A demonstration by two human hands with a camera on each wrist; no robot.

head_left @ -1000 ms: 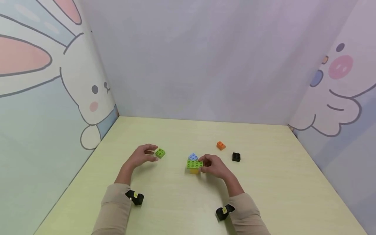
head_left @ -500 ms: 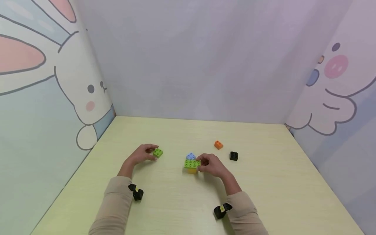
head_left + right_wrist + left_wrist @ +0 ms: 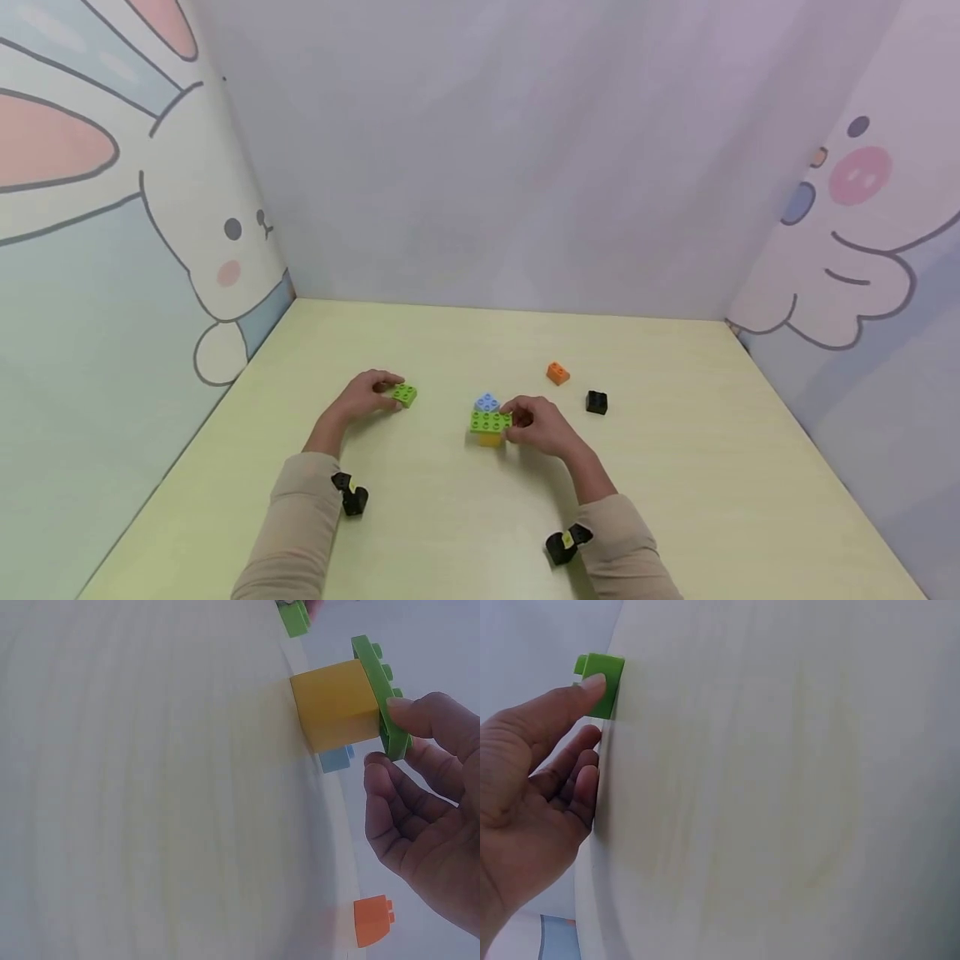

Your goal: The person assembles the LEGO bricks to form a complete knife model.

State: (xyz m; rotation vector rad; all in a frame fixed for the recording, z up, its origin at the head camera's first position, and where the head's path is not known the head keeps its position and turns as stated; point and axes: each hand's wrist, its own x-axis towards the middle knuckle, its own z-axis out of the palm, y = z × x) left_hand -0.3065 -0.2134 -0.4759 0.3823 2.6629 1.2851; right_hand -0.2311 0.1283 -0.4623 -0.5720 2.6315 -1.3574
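Observation:
On the left of the table, my left hand (image 3: 364,396) pinches a small green toy brick (image 3: 405,394) between thumb and fingers. The left wrist view shows the thumb on that brick's side (image 3: 609,694), the other fingers partly curled below. Near the middle, my right hand (image 3: 543,423) grips the right end of a flat green brick (image 3: 490,422), which sits on a yellow block (image 3: 490,440). In the right wrist view, the thumb lies on the green plate's edge (image 3: 375,682) and the yellow block (image 3: 337,706) is under it. Just behind them is a light blue brick (image 3: 487,402).
An orange brick (image 3: 558,373) lies on the table (image 3: 420,517) behind and right of my right hand. To its right is a black brick (image 3: 597,402). A pale curtain wall (image 3: 510,167) stands at the back, with cartoon-printed panels at both sides.
My left hand has closed in on the small green brick and now pinches it. The right hand keeps its hold on the flat green brick. The head view shifted slightly.

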